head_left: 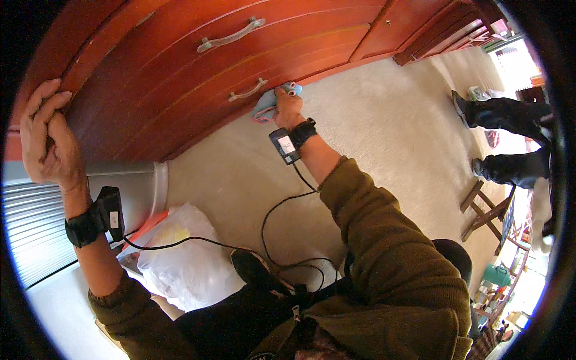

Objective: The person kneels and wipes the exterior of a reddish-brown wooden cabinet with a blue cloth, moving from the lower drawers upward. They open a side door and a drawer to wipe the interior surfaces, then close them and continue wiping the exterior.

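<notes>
My right hand (288, 108) grips a blue-grey cloth with pink edging (265, 107). It is low against the front of a reddish-brown wooden cabinet (180, 90), close to the floor. Just beside the cloth is a metal drawer handle (248, 90), and a second, longer handle (231, 35) sits above it. At the far left my left hand (51, 135) rests its fingertips on the cabinet near its edge, with nothing seen in it. Each wrist wears a black strap with a small box and a cable.
A white plastic bag (184, 256) lies by my shoe (249, 267). Cables (263, 225) loop above the pale floor (360, 117). To the right are a person's dark-trousered legs (508, 119) and a folding wooden stool (490, 211). A white ribbed panel (36, 229) stands at left.
</notes>
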The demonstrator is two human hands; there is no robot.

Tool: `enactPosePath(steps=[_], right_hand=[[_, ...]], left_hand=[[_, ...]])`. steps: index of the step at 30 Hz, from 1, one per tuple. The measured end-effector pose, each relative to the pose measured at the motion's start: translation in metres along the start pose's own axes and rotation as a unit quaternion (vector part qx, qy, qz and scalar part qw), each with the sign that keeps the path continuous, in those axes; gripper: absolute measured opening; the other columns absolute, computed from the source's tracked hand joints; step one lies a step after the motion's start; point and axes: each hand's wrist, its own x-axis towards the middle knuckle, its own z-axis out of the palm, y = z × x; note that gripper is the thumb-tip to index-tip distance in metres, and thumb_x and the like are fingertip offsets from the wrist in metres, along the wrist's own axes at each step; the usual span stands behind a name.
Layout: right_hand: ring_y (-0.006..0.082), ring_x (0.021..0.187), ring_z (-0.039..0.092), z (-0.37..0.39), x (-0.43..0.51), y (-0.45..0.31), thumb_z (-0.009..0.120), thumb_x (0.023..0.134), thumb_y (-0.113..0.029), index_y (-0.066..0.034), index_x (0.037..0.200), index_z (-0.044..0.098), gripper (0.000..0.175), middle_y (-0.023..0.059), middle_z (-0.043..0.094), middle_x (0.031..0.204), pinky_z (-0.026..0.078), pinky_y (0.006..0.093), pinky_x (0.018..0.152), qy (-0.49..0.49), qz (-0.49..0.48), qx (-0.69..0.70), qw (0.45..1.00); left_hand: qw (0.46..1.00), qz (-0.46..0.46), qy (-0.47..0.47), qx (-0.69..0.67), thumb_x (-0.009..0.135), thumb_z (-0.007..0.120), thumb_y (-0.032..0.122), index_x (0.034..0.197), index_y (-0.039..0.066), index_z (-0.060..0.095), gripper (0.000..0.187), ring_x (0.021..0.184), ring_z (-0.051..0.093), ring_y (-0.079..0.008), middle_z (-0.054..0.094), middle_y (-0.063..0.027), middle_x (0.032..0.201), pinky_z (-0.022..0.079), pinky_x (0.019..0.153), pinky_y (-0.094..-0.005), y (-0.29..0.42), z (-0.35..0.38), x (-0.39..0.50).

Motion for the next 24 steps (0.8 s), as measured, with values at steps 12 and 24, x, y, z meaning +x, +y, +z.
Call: enactPosePath(steps=[12, 24], right_hand=[[0.0205, 0.06, 0.053, 0.067, -0.099, 0.06, 0.063, 0.097, -0.012, -0.0109, 0.093, 0.05, 0.014, 0.0053, 0.058, 0.081, 0.044, 0.0388, 0.046, -0.039, 0.012, -0.003, 0.999], [0.0174, 0.065, 0.056, 0.057, -0.114, 0.187, 0.069, 0.092, -0.023, -0.0004, 0.088, 0.058, 0.025, 0.0067, 0.055, 0.07, 0.049, 0.0396, 0.055, -0.328, 0.013, -0.103, 0.939]], left_hand=[[0.999, 0.002, 0.021, -0.033, 0.078, 0.053, -0.017, 0.086, -0.003, 0.076, 0.028, 0.094, 0.072, -0.0252, 0.076, -0.0171, 0.103, 0.057, 0.081, -0.0303, -0.009, 0.001, -0.002], [0.999, 0.009, 0.005, -0.033, 0.079, 0.053, -0.018, 0.087, -0.004, 0.073, 0.026, 0.093, 0.072, -0.0273, 0.075, -0.0201, 0.105, 0.059, 0.078, -0.0308, -0.02, 0.0, -0.009]])
